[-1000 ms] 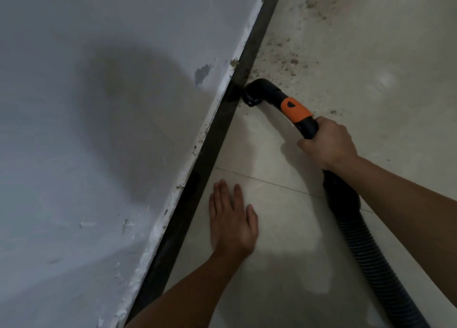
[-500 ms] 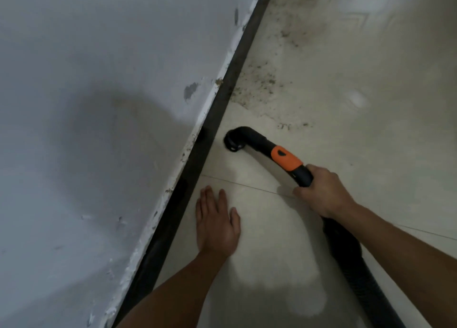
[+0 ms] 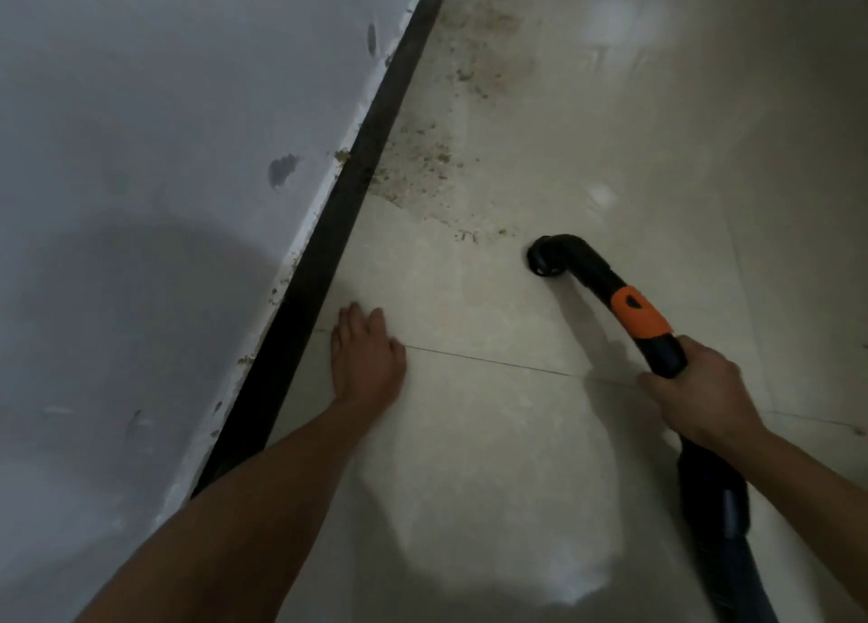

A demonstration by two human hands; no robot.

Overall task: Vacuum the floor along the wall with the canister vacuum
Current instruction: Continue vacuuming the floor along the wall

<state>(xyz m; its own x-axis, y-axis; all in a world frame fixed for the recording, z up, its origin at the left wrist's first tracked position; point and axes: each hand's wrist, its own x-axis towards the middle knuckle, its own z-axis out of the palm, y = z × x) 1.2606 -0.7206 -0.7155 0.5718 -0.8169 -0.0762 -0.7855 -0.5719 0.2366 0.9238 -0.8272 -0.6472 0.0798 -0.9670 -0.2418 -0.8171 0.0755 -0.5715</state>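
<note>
Black hose cut off below, right hand grip curled round it, left hand flat on tiles

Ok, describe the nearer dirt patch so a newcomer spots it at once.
Start at the grey wall and follow the black skirting strip at its foot. The nearer dirt patch hugs that strip, beyond the left hand. Unlike the fainter smear farther along, it is dense brown specks.
</note>
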